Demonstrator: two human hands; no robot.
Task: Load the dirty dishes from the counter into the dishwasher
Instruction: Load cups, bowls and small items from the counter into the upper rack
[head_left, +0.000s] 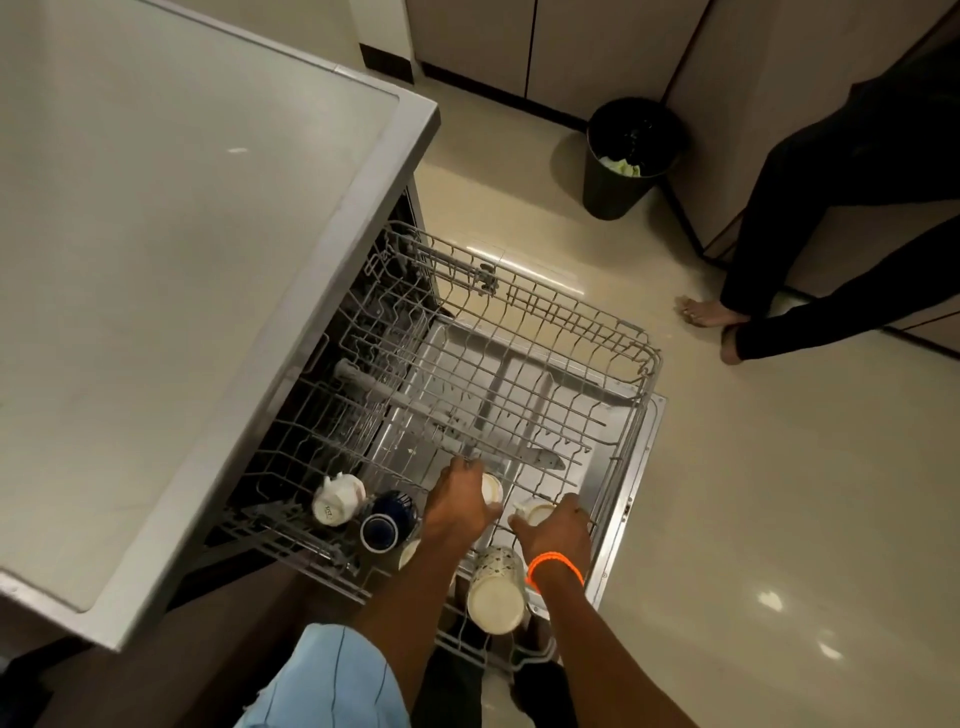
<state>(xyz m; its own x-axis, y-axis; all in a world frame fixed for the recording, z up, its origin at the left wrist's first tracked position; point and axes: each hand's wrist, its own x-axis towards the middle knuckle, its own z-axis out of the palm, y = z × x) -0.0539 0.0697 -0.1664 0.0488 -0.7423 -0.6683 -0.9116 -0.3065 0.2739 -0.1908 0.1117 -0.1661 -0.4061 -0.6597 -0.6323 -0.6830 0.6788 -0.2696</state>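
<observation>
Five cups in rack: at least that many show, all along the near edge; loading is judged early.
Counter (156, 234): the stretch in view bears no dishes; what waits elsewhere cannot be told.
Upper rack (519, 364): pulled out over the open door, far and middle rows bare wire.
Speckled cup (496, 592): largest piece, mouth down at the near right corner.
White cup (337, 499): near left, on its side.
Blue cup (382, 530): just beside the white one.
Left hand (460, 501): fingers curled over a small pale cup (491, 488), setting it among the tines.
Right hand (558, 530): grasping another pale cup (535, 512), just beside the first.
Remaining: both held cups not yet let go.
</observation>
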